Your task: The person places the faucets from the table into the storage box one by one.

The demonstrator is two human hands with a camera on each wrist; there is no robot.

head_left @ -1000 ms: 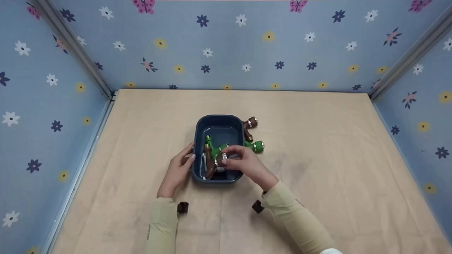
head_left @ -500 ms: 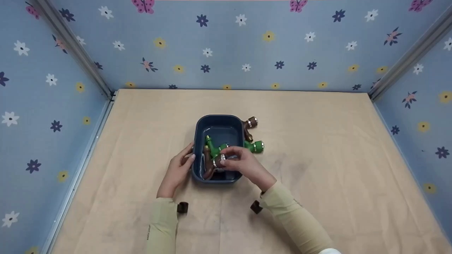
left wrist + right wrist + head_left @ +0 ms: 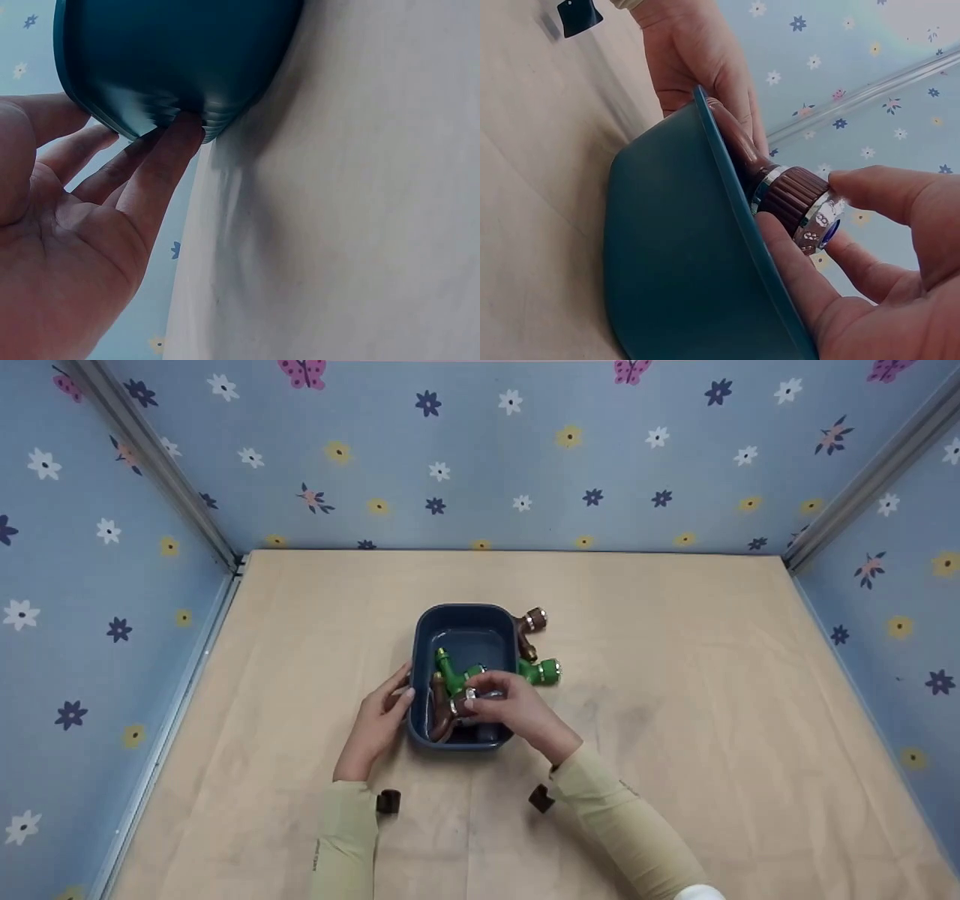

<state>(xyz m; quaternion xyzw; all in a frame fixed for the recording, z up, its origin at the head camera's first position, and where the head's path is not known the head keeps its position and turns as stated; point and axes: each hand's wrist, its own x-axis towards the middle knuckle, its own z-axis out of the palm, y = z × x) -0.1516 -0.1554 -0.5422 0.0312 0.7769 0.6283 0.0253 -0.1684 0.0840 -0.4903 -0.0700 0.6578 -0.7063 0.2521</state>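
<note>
A dark blue rectangular tub [image 3: 487, 619] stands mid-table in the head view. My left hand [image 3: 377, 727] steadies its left side, with extended fingers [image 3: 161, 169] touching the outer wall in the left wrist view. Inside the tub's near half lie a green tap [image 3: 448, 669] and a brown tap [image 3: 440, 716]. Thumb and fingers of my right hand [image 3: 521, 709] pinch the brown tap's ribbed knob [image 3: 791, 196], which ends in a silver cap with a blue centre. Part of the green tap is hidden behind the brown one and my right hand.
Right of the tub, another brown tap [image 3: 534, 621] and another green tap [image 3: 549, 671] lie on the beige cloth [image 3: 675, 660], partly hidden. Flower-patterned blue walls [image 3: 480, 450] enclose the back and sides. Small dark pieces [image 3: 388, 802] sit by both wrists.
My right hand has shifted slightly left and toward me, and the brown tap's knob has moved and tilted a little with it. The left hand and the tub have stayed in place.
</note>
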